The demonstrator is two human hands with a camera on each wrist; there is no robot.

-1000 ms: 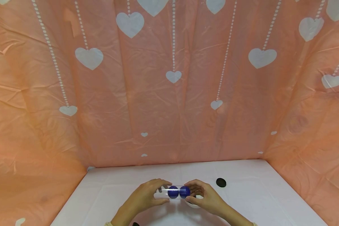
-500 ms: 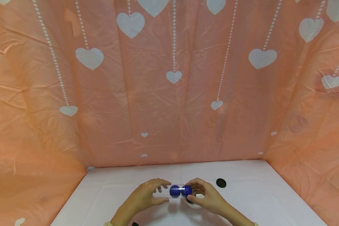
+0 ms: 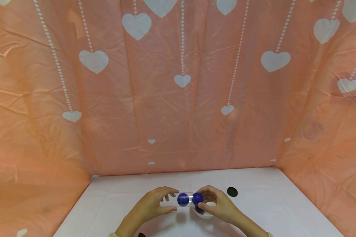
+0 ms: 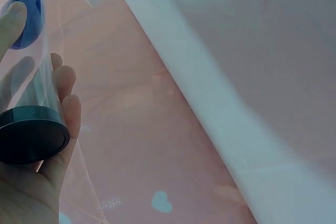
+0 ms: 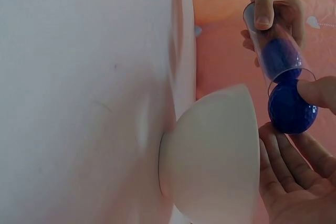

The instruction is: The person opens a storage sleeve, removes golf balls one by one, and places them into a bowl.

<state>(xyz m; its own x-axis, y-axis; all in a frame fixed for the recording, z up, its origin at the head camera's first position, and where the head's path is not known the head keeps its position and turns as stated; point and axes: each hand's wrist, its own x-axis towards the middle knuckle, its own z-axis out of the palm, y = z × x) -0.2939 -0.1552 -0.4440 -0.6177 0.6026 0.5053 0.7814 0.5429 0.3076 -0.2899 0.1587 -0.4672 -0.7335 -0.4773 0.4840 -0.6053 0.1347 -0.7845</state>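
My left hand (image 3: 150, 204) grips a clear tube (image 3: 167, 201) lying roughly level above the table, its mouth toward the right. A black cap (image 4: 32, 136) covers the tube's end by the left palm. One blue golf ball (image 3: 183, 199) sits inside the tube. At the mouth, my right hand (image 3: 218, 204) pinches a second blue golf ball (image 5: 292, 107) between thumb and fingers, mostly outside the rim. Just below the right hand, a white bowl (image 5: 215, 156) stands on the table. Something blue, probably another ball (image 3: 199, 209), shows in it, partly hidden by the thumb.
A black round disc (image 3: 232, 192) lies on the white table (image 3: 121, 187) to the right, beyond the right hand. Another dark object (image 3: 141, 234) is cut off at the bottom edge. Orange curtains (image 3: 181, 131) with white hearts enclose the table's back and sides.
The golf ball in my right fingers has moved rightward out of the tube's mouth, apart from the other ball. My right hand has shifted slightly right, and more of the bowl shows.
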